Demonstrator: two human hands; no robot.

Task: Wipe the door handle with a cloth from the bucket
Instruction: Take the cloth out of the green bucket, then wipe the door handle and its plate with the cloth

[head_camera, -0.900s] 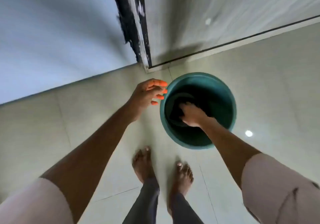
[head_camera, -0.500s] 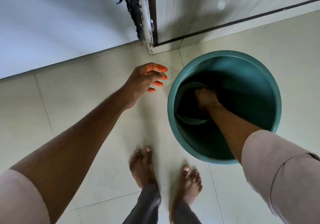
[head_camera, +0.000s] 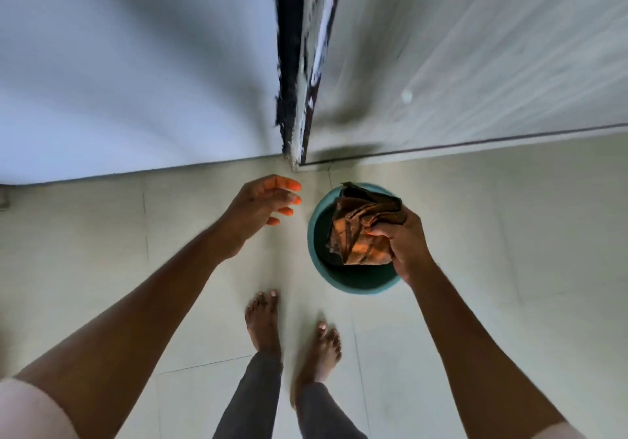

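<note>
Two bare feet (head_camera: 263, 323) closest to the camera, planted on the pale tile floor (head_camera: 509, 268). Bit further out, the right hand (head_camera: 404, 245) has a crumpled orange-brown cloth (head_camera: 362, 231) bunched up, fingers clamped tight round its lower right edge, and it's hanging above the teal bucket (head_camera: 314, 251) that sits on the tiles near the door corner. The left hand (head_camera: 261, 205) is just off to the left of the bucket, empty, fingers loosely spread and a bit curled, touching nothing. Past all that you get the door (head_camera: 458, 64) on the right, its chipped dark edge (head_camera: 289, 64) running up and away, and a plain wall (head_camera: 119, 64) on the left. No handle anywhere in shot, so I'd guess it's up above the frame on the door, meaning up and ahead of the cloth. The right hand's already got the cloth and is on the door side, so it looks like the one to do the wiping.
</note>
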